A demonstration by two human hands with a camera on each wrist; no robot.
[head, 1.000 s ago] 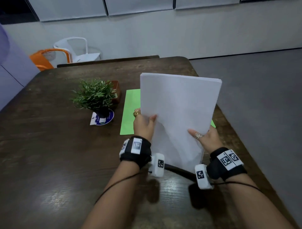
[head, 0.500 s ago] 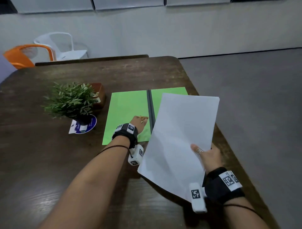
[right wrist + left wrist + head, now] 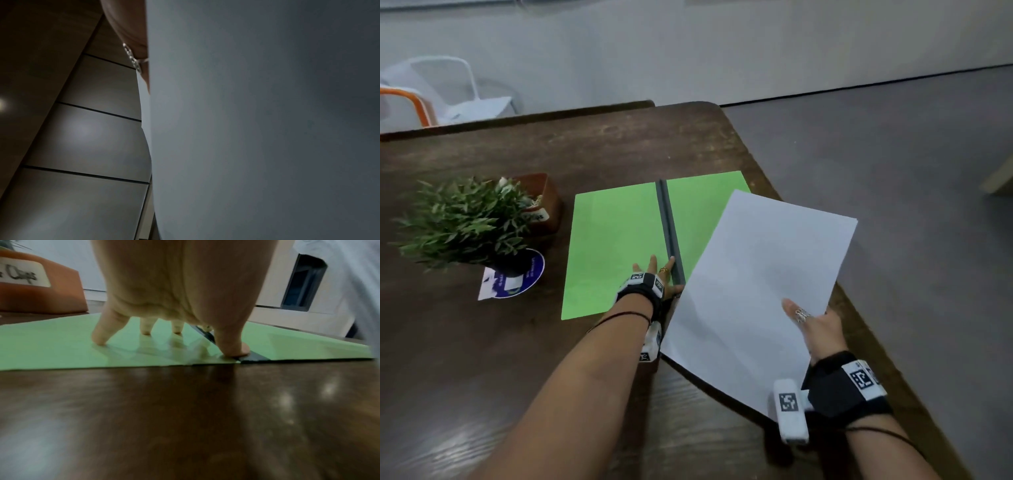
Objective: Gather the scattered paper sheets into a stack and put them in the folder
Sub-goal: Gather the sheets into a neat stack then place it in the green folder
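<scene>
A green folder [image 3: 616,243] lies open and flat on the dark wooden table [image 3: 482,342], with a dark spine [image 3: 669,226] down its middle. My left hand [image 3: 654,274] presses its spread fingertips [image 3: 98,340] on the folder's near edge beside the spine; the thumb [image 3: 234,350] sits on the spine's end. My right hand [image 3: 811,325] pinches a stack of white paper sheets [image 3: 763,284] by its near right edge, thumb on top. The stack hangs tilted above the folder's right half and the table's right edge. In the right wrist view the paper [image 3: 257,121] fills most of the picture.
A potted green plant [image 3: 462,222] stands on a blue-and-white card [image 3: 513,277] left of the folder, with a brown labelled box [image 3: 544,202] behind it. The table's right edge runs close to the stack; grey floor lies beyond. White and orange chairs stand far left.
My left hand let go of the sheets and moved down onto the open folder. The right hand alone now carries the stack, lowered and tilted to the right.
</scene>
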